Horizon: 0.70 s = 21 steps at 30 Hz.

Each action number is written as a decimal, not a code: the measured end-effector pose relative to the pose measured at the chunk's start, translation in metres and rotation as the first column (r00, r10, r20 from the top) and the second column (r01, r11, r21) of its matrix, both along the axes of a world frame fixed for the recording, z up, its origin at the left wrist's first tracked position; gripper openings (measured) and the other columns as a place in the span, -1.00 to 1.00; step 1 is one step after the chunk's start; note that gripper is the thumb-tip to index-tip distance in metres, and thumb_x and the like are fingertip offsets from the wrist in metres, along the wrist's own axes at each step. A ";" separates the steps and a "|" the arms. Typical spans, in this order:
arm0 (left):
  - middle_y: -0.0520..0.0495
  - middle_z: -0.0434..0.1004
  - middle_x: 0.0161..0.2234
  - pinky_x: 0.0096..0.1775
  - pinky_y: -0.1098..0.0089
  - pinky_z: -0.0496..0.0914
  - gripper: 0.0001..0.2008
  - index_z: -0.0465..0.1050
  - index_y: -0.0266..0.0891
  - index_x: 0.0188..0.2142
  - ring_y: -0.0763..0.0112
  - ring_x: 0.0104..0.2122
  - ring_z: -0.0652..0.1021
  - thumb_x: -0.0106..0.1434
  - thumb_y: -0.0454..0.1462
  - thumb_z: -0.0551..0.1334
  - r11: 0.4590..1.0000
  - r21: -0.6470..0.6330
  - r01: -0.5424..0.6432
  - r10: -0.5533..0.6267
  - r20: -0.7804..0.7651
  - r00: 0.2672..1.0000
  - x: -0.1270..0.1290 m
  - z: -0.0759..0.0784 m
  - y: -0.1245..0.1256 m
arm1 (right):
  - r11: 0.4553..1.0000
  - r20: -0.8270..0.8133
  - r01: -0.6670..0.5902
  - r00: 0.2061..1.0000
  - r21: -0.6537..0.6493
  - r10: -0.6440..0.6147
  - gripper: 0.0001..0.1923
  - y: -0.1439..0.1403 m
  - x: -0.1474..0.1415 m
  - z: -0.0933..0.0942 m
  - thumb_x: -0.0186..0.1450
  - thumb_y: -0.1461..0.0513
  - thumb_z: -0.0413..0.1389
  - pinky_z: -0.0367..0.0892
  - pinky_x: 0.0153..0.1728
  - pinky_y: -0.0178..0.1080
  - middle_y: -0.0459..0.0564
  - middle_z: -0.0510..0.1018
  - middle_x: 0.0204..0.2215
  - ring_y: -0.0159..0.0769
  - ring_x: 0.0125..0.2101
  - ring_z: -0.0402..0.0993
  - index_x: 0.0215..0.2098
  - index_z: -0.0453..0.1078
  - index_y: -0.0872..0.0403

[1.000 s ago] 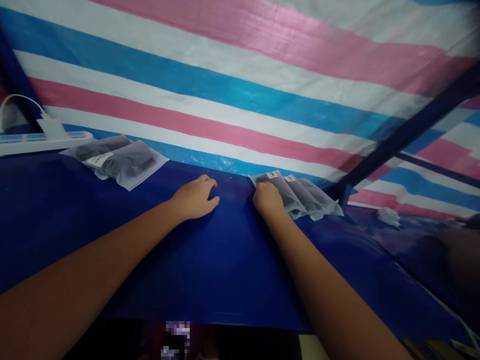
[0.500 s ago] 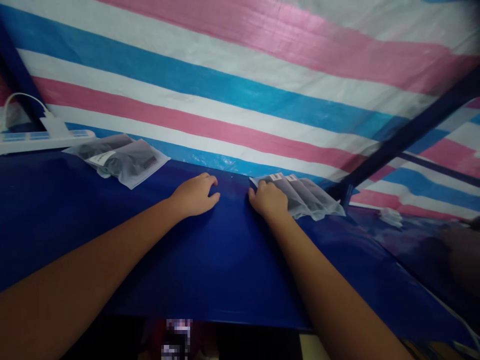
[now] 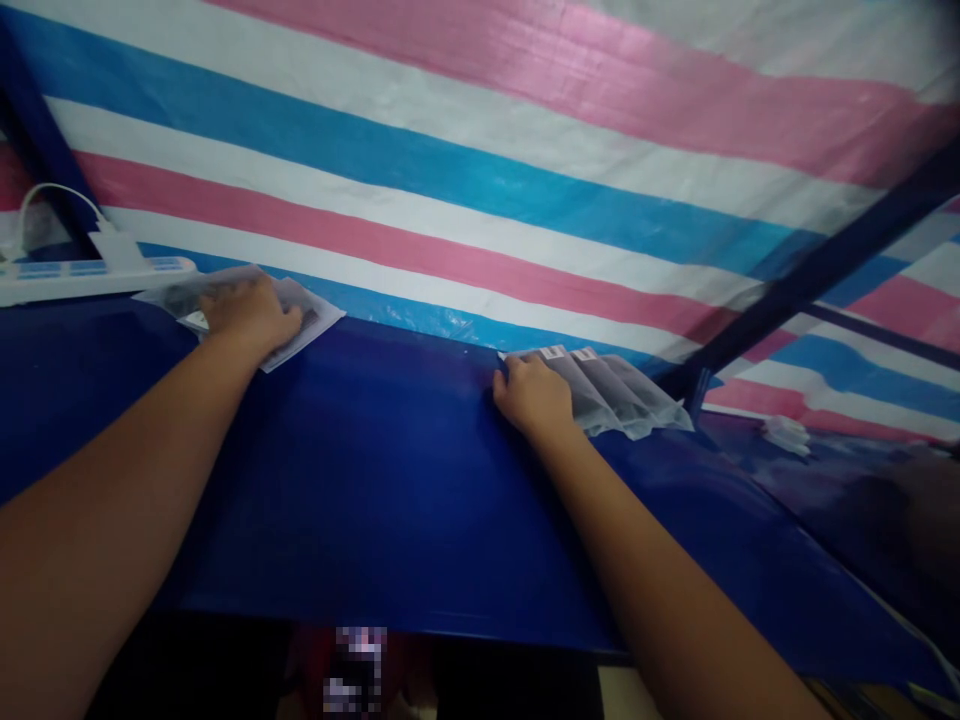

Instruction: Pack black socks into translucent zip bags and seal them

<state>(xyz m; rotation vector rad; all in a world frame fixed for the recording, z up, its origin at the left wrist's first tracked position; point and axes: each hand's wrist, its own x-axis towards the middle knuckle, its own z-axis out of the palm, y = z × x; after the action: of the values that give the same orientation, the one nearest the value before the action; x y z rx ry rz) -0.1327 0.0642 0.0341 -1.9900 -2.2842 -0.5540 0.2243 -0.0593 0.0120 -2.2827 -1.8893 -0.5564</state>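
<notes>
At the back left of the table, my left hand (image 3: 244,315) lies over frosted plastic bags (image 3: 319,308) with dark contents. Its fingers are spread on top and its thumb stands apart on the right side. Towards the back right, overlapping frosted bags (image 3: 621,395) lie in a row with small white labels along their upper edge. My right hand (image 3: 536,395) is at the left end of that row, fingers curled over the edge of the nearest bag. Its fingertips are partly hidden. What is inside the bags cannot be made out clearly.
The blue tabletop (image 3: 375,480) meets a striped plastic sheet (image 3: 450,180) at the back. A white power strip (image 3: 82,280) with a plugged-in adapter stands at the far left. A dark slanted post (image 3: 787,290) rises at the right, near a small white object (image 3: 785,435).
My left hand has moved left from the middle of the table onto the left bags. My right hand stays at the right-hand row, nearly unmoved.
</notes>
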 end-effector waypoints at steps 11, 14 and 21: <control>-0.47 0.33 0.22 0.11 -0.29 0.23 -0.29 0.28 -0.30 0.25 -0.37 0.21 0.34 0.29 0.12 0.06 0.998 -0.055 0.022 -0.022 0.013 1.000 0.013 -0.009 0.004 | 0.988 -0.059 -0.003 0.998 -0.153 -0.006 -0.56 0.006 0.004 -0.006 0.47 0.10 -0.12 0.38 -0.14 -0.08 0.31 0.55 -0.04 0.05 -0.06 0.54 0.07 0.40 0.22; -0.48 0.33 0.23 0.11 -0.31 0.24 -0.30 0.28 -0.30 0.25 -0.37 0.20 0.34 0.30 0.12 0.05 0.998 -0.057 0.023 -0.023 0.009 1.000 0.013 -0.010 0.004 | 0.985 -0.060 0.002 0.998 -0.174 -0.013 -0.54 0.007 0.005 -0.006 0.47 0.09 -0.14 0.38 -0.12 -0.06 0.32 0.55 -0.04 0.07 -0.06 0.54 0.02 0.44 0.23; -0.45 0.34 0.23 0.13 -0.31 0.22 -0.31 0.29 -0.32 0.23 -0.33 0.21 0.34 0.31 0.12 0.04 0.998 -0.058 0.025 -0.025 0.000 1.000 0.014 -0.011 0.006 | 0.980 -0.085 -0.001 0.996 -0.198 -0.016 -0.52 0.007 0.008 -0.007 0.47 0.06 -0.15 0.39 -0.11 -0.05 0.30 0.56 -0.05 0.05 -0.07 0.54 -0.01 0.49 0.19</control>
<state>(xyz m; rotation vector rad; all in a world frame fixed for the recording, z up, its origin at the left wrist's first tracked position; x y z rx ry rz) -0.1185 0.0698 0.0226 -2.0473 -2.3035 -0.4936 0.2319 -0.0520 0.0054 -2.3903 -1.9755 -0.2768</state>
